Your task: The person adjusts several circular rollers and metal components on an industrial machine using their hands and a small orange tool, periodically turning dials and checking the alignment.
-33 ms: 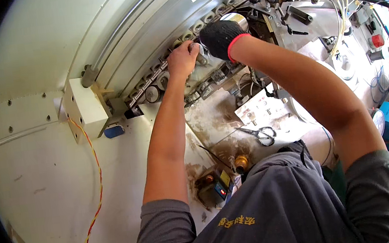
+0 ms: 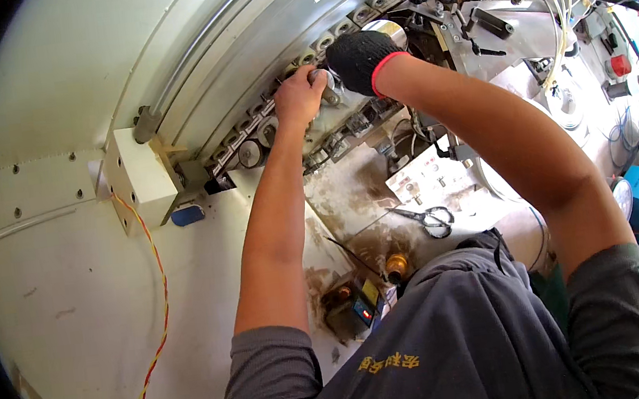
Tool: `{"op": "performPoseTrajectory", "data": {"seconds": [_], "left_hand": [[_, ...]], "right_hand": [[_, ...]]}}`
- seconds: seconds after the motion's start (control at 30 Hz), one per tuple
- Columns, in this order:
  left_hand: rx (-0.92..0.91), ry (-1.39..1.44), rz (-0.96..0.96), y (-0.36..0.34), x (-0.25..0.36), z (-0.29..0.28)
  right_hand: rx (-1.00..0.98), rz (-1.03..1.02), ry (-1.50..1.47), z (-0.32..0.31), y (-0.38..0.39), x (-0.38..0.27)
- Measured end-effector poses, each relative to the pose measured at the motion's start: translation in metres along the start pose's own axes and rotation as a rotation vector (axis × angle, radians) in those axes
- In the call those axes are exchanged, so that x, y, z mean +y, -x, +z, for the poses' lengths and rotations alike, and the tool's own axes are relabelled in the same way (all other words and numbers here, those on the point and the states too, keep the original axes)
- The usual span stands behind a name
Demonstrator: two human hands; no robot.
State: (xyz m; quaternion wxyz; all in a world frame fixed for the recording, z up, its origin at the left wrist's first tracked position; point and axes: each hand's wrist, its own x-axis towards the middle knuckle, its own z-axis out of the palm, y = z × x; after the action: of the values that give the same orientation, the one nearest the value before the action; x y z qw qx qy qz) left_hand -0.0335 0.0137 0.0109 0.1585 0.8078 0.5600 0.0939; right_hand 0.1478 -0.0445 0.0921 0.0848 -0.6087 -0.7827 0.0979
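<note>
My two hands at the machine, clock directions read from my left hand. My bare left hand (image 2: 298, 101) bends over a short metal cylinder (image 2: 331, 97), which lies at 3 o'clock, just beside the thumb; the fingers are curled, but I cannot tell whether they close on it. My right hand (image 2: 361, 63), in a black glove with a red cuff, is at 2 o'clock; its back hides the fingers, so I cannot tell whether they are open or gripping. From the glove, the cylinder lies toward 8 o'clock, and a shiny round metal part (image 2: 388, 30) sits toward 1 o'clock. Behind both hands, a row of rollers (image 2: 324, 43) runs from 8 o'clock to between 1 and 2. Scissors (image 2: 421, 216) rest well apart, between 4 and 5 o'clock.
</note>
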Motion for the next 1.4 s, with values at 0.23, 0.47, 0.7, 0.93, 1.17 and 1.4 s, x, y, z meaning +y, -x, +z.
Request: {"op": "performPoseTrajectory", "data": {"seconds": [0.23, 0.47, 0.7, 0.93, 1.17, 1.4], "left_hand": [[-0.007, -0.033, -0.051, 0.000, 0.008, -0.001], [-0.022, 0.022, -0.002, -0.003, -0.001, -0.003], [-0.016, 0.063, 0.020, -0.003, 0.004, -0.001], [0.055, 0.107, 0.057, 0.003, -0.002, -0.002], [0.089, -0.017, 0.056, 0.003, 0.009, 0.003], [0.121, 0.095, 0.048, 0.002, -0.008, 0.003]], "right_hand": [[-0.058, -0.035, -0.004, 0.021, -0.010, -0.006], [-0.100, -0.166, 0.085, 0.003, -0.012, 0.001], [0.020, -0.145, 0.100, 0.003, -0.006, 0.006], [-0.051, 0.041, 0.071, -0.005, 0.070, -0.002], [0.168, 0.078, -0.106, 0.037, 0.078, 0.009], [0.021, 0.162, -0.102, 0.004, 0.074, -0.006]]}}
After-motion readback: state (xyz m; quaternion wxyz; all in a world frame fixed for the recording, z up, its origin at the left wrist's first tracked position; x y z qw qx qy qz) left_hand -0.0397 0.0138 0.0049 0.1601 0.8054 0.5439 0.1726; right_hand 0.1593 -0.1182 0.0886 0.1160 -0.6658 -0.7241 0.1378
